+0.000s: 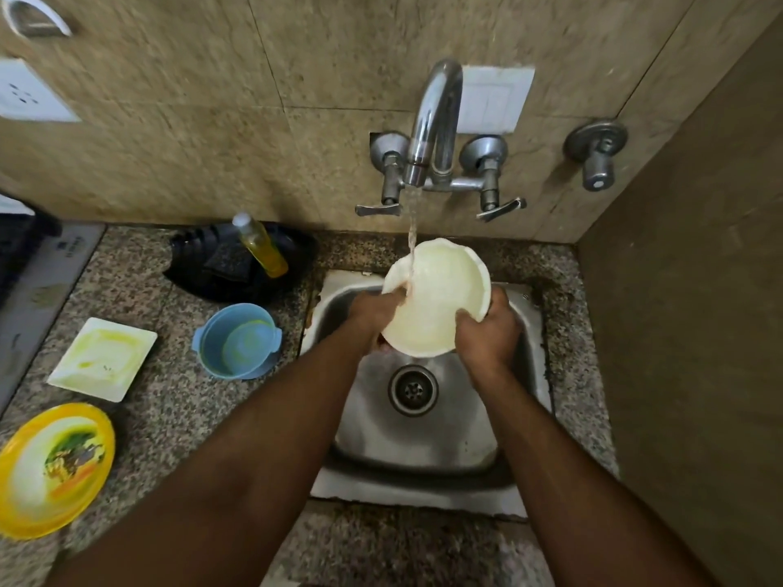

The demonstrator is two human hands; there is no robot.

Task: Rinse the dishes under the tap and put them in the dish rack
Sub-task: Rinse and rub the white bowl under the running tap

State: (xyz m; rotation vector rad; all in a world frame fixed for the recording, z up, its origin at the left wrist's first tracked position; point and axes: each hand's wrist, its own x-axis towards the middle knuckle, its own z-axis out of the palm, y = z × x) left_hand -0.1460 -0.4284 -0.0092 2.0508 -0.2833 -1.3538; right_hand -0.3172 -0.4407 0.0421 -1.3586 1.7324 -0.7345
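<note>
A cream plastic bowl (436,290) is held tilted over the steel sink (521,332), its inside facing me. Water runs from the chrome tap (436,120) onto the bowl's left rim. My left hand (375,311) grips the left edge, with the stream hitting near its fingers. My right hand (487,332) grips the lower right rim. On the counter to the left lie a blue bowl (237,341), a soiled white square plate (101,358) and a yellow-rimmed plate (55,468) with food marks. No dish rack is in view.
A black tray (292,256) behind the blue bowl holds a yellow soap bottle (260,245) and a dark scrubber. Two lever handles flank the tap, and another valve (597,152) sticks out of the wall on the right. A brown wall closes off the right side.
</note>
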